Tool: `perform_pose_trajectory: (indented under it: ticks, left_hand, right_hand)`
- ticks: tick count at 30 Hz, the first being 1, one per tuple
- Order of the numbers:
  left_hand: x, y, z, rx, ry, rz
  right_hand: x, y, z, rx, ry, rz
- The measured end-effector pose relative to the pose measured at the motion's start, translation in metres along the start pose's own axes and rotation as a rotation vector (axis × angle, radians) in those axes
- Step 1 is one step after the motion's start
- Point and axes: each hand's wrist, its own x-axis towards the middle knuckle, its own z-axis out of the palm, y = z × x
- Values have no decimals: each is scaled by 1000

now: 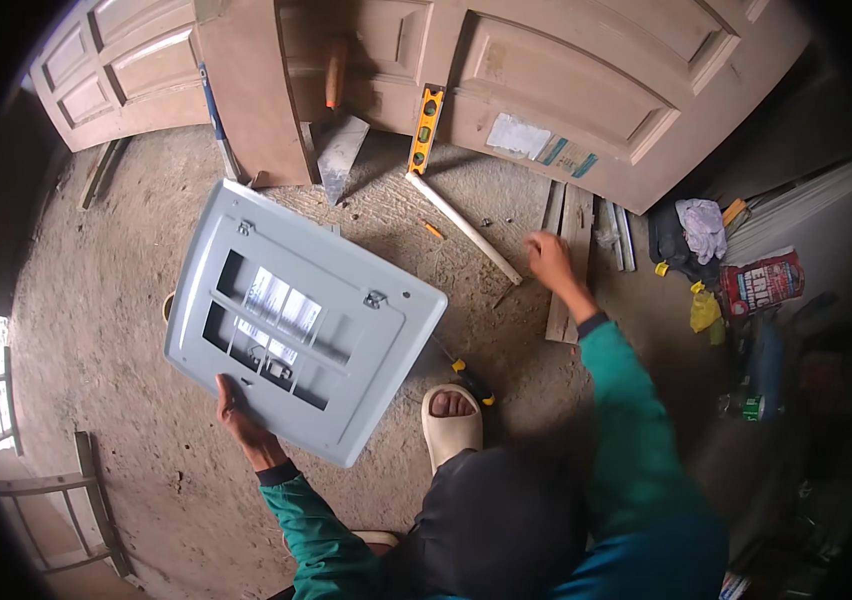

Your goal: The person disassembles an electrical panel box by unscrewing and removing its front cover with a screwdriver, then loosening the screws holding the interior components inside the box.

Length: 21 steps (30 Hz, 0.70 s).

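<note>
My left hand point(239, 418) grips the lower edge of a light grey metal electrical panel cover point(376, 345), thumb over its front. The cover is tilted, with rectangular cutouts and two small latches on its face. To the right, my right hand point(552, 264) is raised above the floor, apart from the cover. Its fingers are curled together; what they hold, if anything, is hidden. A screwdriver point(473, 383) with a black and yellow handle lies on the floor by my foot. Between cover and right hand are a white tube point(464, 228) and a small orange piece point(432, 229).
Panelled wooden doors point(566, 85) lean at the back. Against them stand a yellow spirit level point(426, 130), a trowel point(342, 158) and a blue-handled tool point(213, 105). Wood strips point(574, 240) lie right of centre. Cloths point(701, 228) and a red bag point(764, 283) crowd the right side.
</note>
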Motion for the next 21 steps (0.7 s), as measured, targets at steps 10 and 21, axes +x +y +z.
perform_pose_trajectory:
  ticks: [10,21]
  left_hand:
    - [-21,7,25,-43,14,-227]
    - [-20,19,27,-141,-66,-449]
  right_hand:
    - [88,72,99,-145,-64,62]
    - [90,51,100,-191,-116,65]
